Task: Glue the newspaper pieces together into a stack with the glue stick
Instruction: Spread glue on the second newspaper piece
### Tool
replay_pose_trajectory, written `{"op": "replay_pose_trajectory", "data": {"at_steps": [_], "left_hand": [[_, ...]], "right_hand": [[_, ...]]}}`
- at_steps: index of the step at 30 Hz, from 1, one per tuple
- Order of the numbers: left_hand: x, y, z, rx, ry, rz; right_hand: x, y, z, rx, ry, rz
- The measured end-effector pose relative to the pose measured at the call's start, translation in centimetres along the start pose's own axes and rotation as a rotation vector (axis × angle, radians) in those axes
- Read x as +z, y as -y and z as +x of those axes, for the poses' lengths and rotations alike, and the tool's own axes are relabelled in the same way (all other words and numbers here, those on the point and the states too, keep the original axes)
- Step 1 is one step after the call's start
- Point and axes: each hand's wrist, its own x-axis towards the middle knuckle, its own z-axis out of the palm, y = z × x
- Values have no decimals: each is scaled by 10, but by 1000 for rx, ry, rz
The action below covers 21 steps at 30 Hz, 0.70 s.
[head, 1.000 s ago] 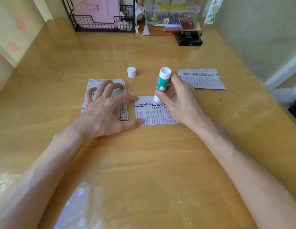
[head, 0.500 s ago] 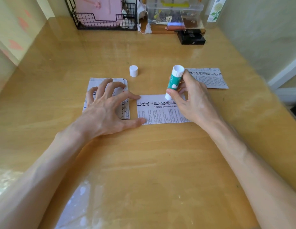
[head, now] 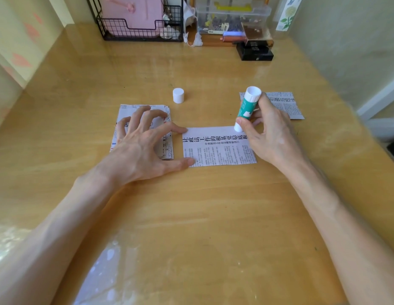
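A newspaper piece (head: 215, 148) lies flat in the middle of the wooden table (head: 191, 216). My right hand (head: 270, 137) grips a green-and-white glue stick (head: 246, 108), tilted, with its lower end on the piece's far right edge. My left hand (head: 145, 146) has spread fingers; its index fingertip and thumb tip press the piece's left edge, and the other fingers rest on a stack of newspaper pieces (head: 143, 130) to the left. Another loose newspaper piece (head: 286, 104) lies behind my right hand. The glue stick's white cap (head: 178, 95) stands upright behind the papers.
Along the table's far edge stand a black wire basket (head: 138, 29) holding a pink item, a clear plastic box (head: 233, 18) of small things and a black box (head: 255, 51). Walls close in at the left and right.
My right hand has slid the glue stick to the right along the far edge of the middle piece. My left hand stays pressed in the same place.
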Motion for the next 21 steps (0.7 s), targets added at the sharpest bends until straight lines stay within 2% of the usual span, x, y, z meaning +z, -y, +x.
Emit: {"op": "replay_pose_trajectory", "data": {"at_steps": [6,13,16,21], "left_hand": [[0,0,1,0,-4,0],[0,0,1,-1,2,-1],[0,0,1,1,-5,-6],[0,0,1,-4,2,-3]], "right_hand": [[1,-7,-1,-6,-64,10],[-14,-19,4,111,-335,276],[-4,-8,0,42,-229,458],[16,16,-2,-52,-13,460]]}}
